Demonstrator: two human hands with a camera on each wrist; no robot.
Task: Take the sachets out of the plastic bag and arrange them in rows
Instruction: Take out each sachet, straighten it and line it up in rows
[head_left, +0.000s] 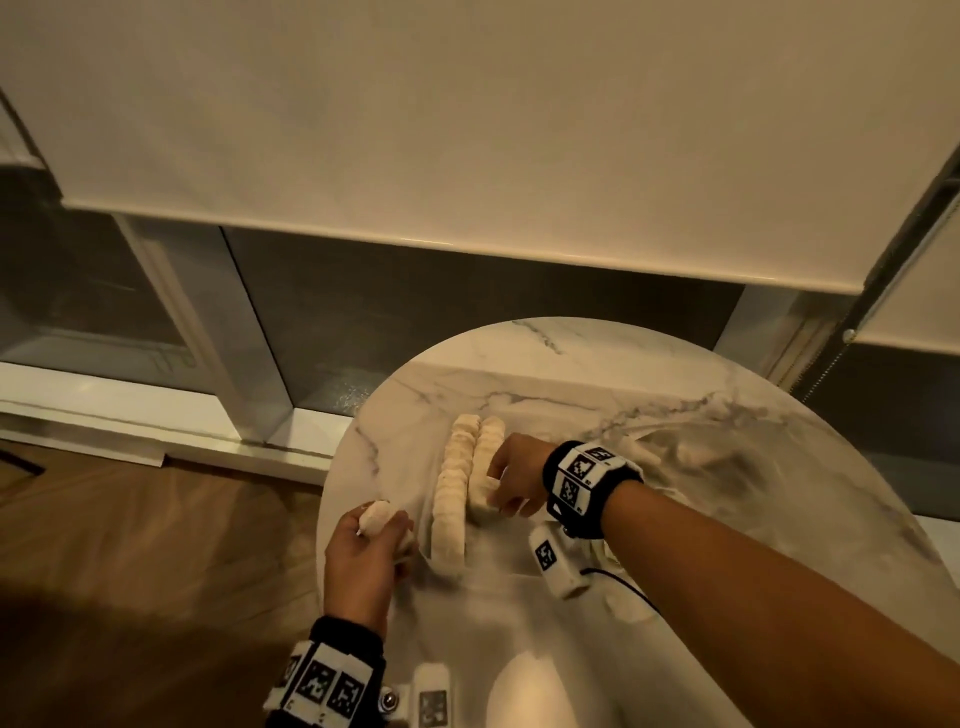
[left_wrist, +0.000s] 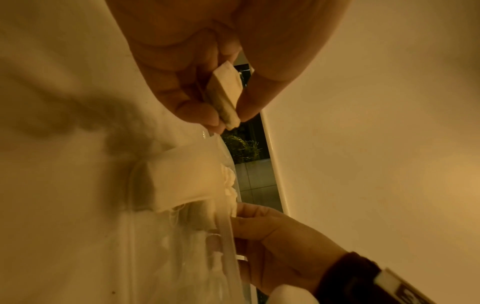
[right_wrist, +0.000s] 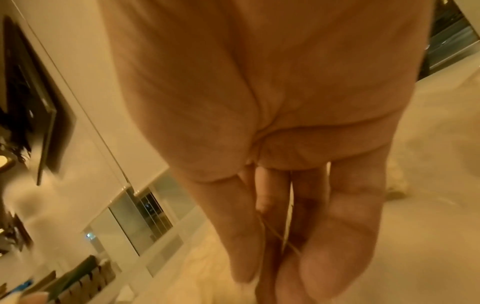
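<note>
Pinching a sachet (left_wrist: 225, 93), left hand (head_left: 363, 564), right hand (head_left: 517, 480) apparently gripping row (head_left: 485, 465), lettering unreadable.

The round table (head_left: 675, 374) looks like glossy white marble (grey-veined). The sachets (head_left: 452, 499) seem matt, soft paper. The floor (head_left: 130, 545) looks like wood.

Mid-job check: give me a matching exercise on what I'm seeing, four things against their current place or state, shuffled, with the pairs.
Things:
1. left hand
2. right hand
3. longer row of sachets
4. plastic bag

Places or states:
A. lying on the marble table beyond the right wrist
B. pinching a few sachets off the table's left side
C. fingers at the near end of the shorter row
D. running between the two hands

Pairs: 1-B, 2-C, 3-D, 4-A
</note>
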